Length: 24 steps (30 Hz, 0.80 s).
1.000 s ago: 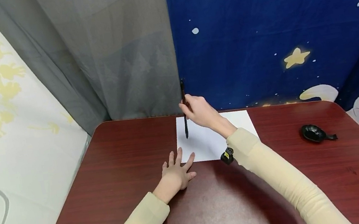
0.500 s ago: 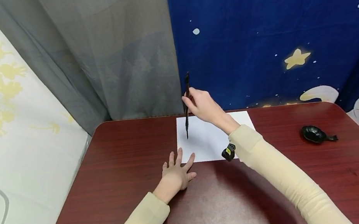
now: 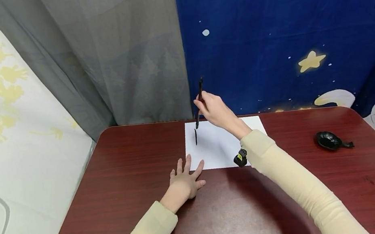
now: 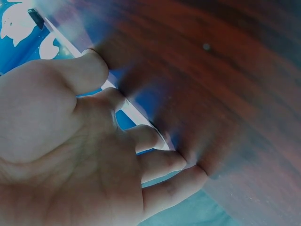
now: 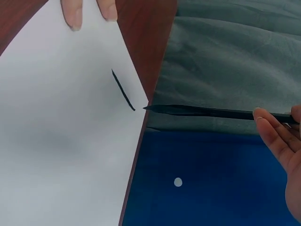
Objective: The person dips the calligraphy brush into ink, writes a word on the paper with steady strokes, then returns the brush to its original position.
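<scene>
A sheet of white paper (image 3: pixel 219 144) lies on the table near its far edge. It bears one short dark ink stroke (image 3: pixel 196 137), also plain in the right wrist view (image 5: pixel 123 90). My right hand (image 3: pixel 217 110) pinches a slim dark writing brush (image 3: pixel 199 107) by its handle. The brush's pointed tip (image 5: pixel 149 108) is just off the stroke's far end; whether it touches the paper I cannot tell. My left hand (image 3: pixel 183 184) rests with spread fingers at the sheet's near left corner, some fingertips on the paper.
A small black dish with a short handle (image 3: pixel 332 140) sits on the right of the dark red table (image 3: pixel 134 154). Grey and blue curtains (image 3: pixel 271 38) hang behind the table's far edge. A black wrist camera (image 3: pixel 240 158) hangs under the right cuff.
My right hand has shifted slightly right, and the brush tip has moved up and away from the near end of the stroke, which now shows on the paper. My left hand stays put.
</scene>
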{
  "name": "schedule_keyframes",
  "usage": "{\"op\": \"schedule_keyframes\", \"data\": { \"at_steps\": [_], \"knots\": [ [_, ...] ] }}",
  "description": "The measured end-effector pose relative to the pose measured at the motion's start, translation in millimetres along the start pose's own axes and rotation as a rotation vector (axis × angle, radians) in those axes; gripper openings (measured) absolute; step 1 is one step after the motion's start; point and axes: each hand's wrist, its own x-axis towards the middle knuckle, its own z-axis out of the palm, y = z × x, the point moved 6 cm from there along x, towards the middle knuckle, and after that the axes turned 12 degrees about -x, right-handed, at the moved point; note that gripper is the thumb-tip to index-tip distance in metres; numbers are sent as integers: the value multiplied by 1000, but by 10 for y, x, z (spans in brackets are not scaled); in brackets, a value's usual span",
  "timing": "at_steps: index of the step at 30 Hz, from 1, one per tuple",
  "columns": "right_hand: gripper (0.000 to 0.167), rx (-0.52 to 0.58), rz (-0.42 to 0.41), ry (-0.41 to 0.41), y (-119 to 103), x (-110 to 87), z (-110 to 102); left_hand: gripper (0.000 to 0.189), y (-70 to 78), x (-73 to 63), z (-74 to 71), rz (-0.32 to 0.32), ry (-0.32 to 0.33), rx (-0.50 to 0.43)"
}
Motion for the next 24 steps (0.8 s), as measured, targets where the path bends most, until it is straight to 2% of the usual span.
{"op": "schedule_keyframes", "data": {
  "at_steps": [10, 20, 24],
  "knots": [
    [22, -15, 14, -17, 62, -27, 71, 64, 32, -61, -56, -4, 3, 4],
    [20, -42, 18, -11, 83, -53, 113, 65, -42, 76, 50, 11, 5, -1],
    [20, -47, 15, -10, 94, -53, 137, 65, -37, 56, 33, 7, 5, 6]
  ]
}}
